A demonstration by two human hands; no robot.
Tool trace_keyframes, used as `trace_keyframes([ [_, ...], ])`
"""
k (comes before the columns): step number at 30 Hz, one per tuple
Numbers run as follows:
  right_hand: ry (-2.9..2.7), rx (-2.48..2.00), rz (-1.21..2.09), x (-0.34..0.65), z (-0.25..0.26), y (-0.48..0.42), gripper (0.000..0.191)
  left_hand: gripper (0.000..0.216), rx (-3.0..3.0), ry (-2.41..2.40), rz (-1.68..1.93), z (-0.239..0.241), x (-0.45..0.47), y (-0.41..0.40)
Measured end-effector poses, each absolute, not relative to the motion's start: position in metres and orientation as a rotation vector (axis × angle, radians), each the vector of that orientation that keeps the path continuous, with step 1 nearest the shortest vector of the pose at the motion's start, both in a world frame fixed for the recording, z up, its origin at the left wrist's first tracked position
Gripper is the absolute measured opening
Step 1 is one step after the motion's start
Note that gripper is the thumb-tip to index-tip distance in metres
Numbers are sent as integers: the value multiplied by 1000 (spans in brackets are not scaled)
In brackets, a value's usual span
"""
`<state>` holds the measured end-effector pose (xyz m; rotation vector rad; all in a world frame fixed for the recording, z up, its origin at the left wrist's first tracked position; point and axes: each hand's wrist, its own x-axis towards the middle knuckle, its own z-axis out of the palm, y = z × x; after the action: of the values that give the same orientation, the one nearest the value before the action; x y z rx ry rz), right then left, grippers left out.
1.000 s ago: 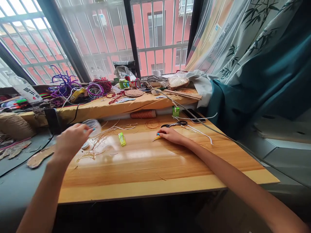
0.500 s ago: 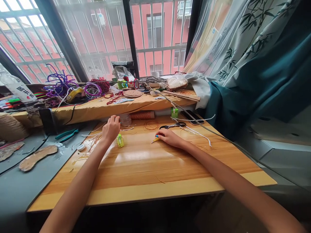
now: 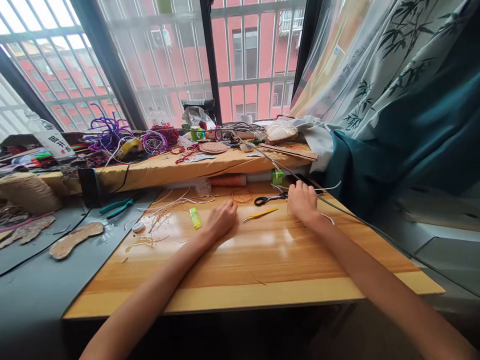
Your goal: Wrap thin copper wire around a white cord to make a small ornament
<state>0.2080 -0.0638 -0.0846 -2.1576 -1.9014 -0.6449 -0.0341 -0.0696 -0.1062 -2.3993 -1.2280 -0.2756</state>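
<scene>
My left hand point(image 3: 222, 219) rests on the wooden table point(image 3: 240, 280) with its fingers curled under and nothing visible in them. It lies just short of a flat coil of copper wire point(image 3: 242, 196). Yellow tweezers point(image 3: 260, 214) lie loose between my hands. My right hand point(image 3: 302, 201) is farther back on the right, beside the black scissors point(image 3: 268, 200) and over a white cord point(image 3: 330, 218). Its fingers point away and are hidden. A green lighter point(image 3: 194, 218) lies left of my left hand, and a small clear jar point(image 3: 203, 187) stands behind it.
A phone point(image 3: 304, 180) and a green block point(image 3: 277, 176) sit at the back right. A raised shelf point(image 3: 161, 167) holds cords, wire and spools. Teal pliers point(image 3: 116, 206) and a cork sole shape point(image 3: 75, 239) lie on the grey mat at left. Curtains hang at right.
My left hand set the clear jar down at the back and moved right toward the wire coil. My right hand let go of the yellow tweezers and moved back to the scissors.
</scene>
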Motion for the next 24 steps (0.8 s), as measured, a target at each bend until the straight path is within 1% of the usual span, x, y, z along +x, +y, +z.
trace_keyframes([
  [3,-1965,-2255,-627,222,-88,-58,24,23,-2431,-1235,-299,-109,-33,-69],
  [10,-2107,-2284,-583,239,-96,-45,23,22,-2437,-1297,-369,-110,-37,-63],
  [14,-2050,-2279,-637,240,-100,-42,27,22,-2428,-1281,-386,-111,-37,-63],
  [17,-1985,-2232,-714,237,-99,-44,25,20,-2422,-1268,-403,-111,-37,-62],
  [19,-1947,-2090,-824,230,-95,-47,25,19,-2417,-1240,-447,-111,-37,-62],
  [21,-1963,-1844,-918,219,-91,-53,26,19,-2411,-1187,-518,-110,-36,-62],
  [24,-2172,-1337,-890,190,-88,-68,26,22,-2440,-1086,-609,-108,-36,-64],
])
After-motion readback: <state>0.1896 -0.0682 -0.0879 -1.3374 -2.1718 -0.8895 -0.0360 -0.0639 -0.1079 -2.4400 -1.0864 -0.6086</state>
